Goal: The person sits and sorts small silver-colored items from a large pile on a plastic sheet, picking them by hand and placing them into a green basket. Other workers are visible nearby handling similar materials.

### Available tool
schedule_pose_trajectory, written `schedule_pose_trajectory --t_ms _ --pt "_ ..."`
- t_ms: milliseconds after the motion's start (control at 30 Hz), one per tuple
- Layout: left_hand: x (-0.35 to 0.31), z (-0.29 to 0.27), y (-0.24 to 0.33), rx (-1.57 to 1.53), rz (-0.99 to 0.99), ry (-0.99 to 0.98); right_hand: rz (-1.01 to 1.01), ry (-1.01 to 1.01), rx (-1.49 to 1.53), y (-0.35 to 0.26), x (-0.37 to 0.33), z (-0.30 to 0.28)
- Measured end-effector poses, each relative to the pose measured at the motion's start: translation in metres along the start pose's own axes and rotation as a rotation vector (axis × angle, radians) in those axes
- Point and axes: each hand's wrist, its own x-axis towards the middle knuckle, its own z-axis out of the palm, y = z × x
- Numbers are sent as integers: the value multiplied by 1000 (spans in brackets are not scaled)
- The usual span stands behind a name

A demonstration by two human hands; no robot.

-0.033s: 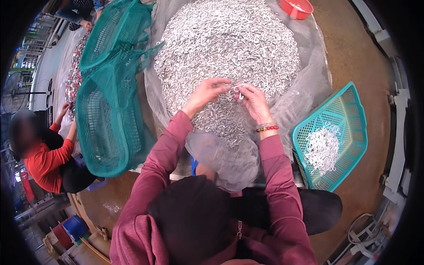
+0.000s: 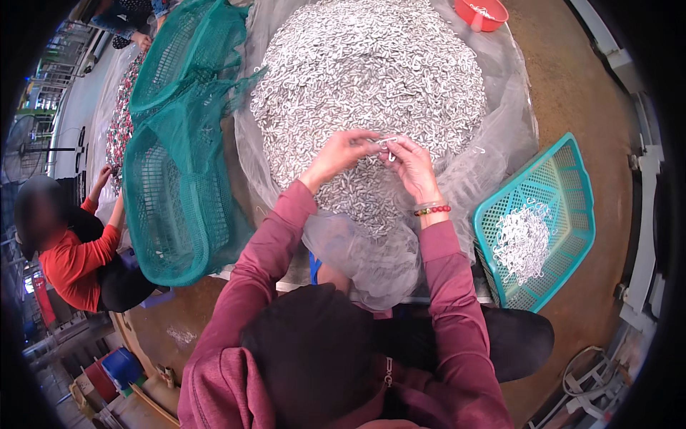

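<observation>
A broad heap of small silvery-white hook-shaped pieces [image 2: 371,71] lies on sheer netting in front of me. Over its near part, my right hand [image 2: 409,161] pinches a white hook-shaped piece [image 2: 391,152] between thumb and fingers; beads circle that wrist. My left hand [image 2: 346,152] comes in from the other side, thumb and forefinger closed together at the same piece's left end. The fingertips partly hide the piece, so its exact form is unclear. To the right, a teal plastic basket [image 2: 572,207] holds a pile of similar white pieces [image 2: 523,243].
Teal baskets draped with green netting [image 2: 175,207] stand at the left. A red bowl [image 2: 480,16] with some white pieces sits at the far right. A co-worker in an orange-red top [image 2: 78,257] sits at left beside red and green pieces [image 2: 120,136]. Bunched netting [image 2: 364,264] hangs at the near edge.
My left hand has shifted slightly to the right, its fingertips closing on the piece. The right hand stays almost in place.
</observation>
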Motion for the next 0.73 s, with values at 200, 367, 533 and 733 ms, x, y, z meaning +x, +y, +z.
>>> schedule_pose_trajectory --t_ms 200,367,533,733 --pt "7 10 -3 309 160 148 -1 12 101 0 -6 3" --pt "-6 -6 -7 -293 -120 -49 0 87 479 1 0 -20" --pt "-4 -17 -27 442 270 240 -20 42 164 3 -7 -23" --pt "-3 -15 -18 456 214 443 120 41 89 17 -11 -19"
